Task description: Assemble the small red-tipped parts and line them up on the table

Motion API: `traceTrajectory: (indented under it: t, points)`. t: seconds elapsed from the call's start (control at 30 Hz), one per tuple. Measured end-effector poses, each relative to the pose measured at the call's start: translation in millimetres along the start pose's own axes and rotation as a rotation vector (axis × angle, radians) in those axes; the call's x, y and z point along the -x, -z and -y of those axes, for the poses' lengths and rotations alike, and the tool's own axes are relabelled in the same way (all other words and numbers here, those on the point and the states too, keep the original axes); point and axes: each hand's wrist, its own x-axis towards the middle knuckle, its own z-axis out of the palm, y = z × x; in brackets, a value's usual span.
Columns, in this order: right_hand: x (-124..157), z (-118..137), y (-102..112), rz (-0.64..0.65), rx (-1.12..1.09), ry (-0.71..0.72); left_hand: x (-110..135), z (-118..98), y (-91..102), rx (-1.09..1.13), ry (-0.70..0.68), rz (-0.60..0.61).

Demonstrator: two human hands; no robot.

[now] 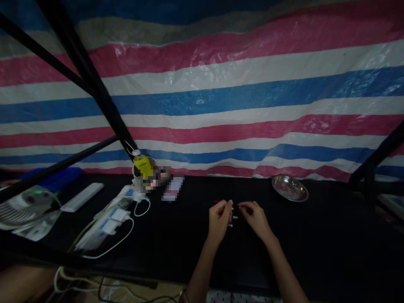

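My left hand [219,216] is over the black table, its fingers curled and pinched together at the tip. A small pale bit shows at those fingertips, too small to name. Facing it from the right is my right hand [256,216], with thumb and forefinger drawn together; whether anything is between them is too small to see. Between the hands and beside my left hand, small shiny metallic pieces [235,217] lie on the table. Something red [216,201] shows just behind my left hand, mostly hidden by it.
A round steel dish [289,188] sits at the back right. To the left are a phone [173,188], a yellow bottle [143,165], a power strip [104,223] with white cables, a long white box [82,197] and a fan [25,208]. Black frame bars [91,84] cross the left side before a striped sheet [202,97].
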Motion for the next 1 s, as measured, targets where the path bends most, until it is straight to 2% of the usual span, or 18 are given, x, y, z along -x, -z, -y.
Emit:
traceTrajectory:
  t: [0.1, 0.23, 0.3, 0.4, 0.47, 0.53, 0.67, 0.77, 0.87, 1.0]
  points:
    - [3, -11, -16, 0.102, 0.100, -0.033, -6, 24, 2.5, 0.019, 0.033, -0.054]
    - [2, -16, -20, 0.154, 0.162, -0.054, -11, 48, 10.6, -0.070, 0.040, -0.135]
    - [1, -19, -19, 0.160, 0.171, -0.048, -13, 61, 15.5, -0.116, 0.048, -0.215]
    - [2, -23, -20, 0.178, 0.174, -0.039, -14, 79, 23.1, -0.108, 0.084, -0.399]
    - [4, -24, -20, 0.188, 0.167, -0.044, -11, 89, 29.3, -0.095, 0.111, -0.443]
    - [7, -26, -22, 0.190, 0.158, -0.052, -6, 95, 36.8, -0.158, 0.107, -0.368]
    - [11, -30, -27, 0.167, 0.138, -0.054, 6, 100, 51.6, -0.450, 0.033, -0.058]
    - [11, -34, -30, 0.132, 0.121, -0.044, 9, 99, 55.0, -0.602, 0.025, 0.123]
    - [9, -38, -33, 0.105, 0.117, -0.019, 5, 99, 51.2, -0.719, 0.037, 0.236]
    - [4, -43, -37, 0.075, 0.123, 0.007, -9, 99, 44.4, -0.832, 0.027, 0.298]
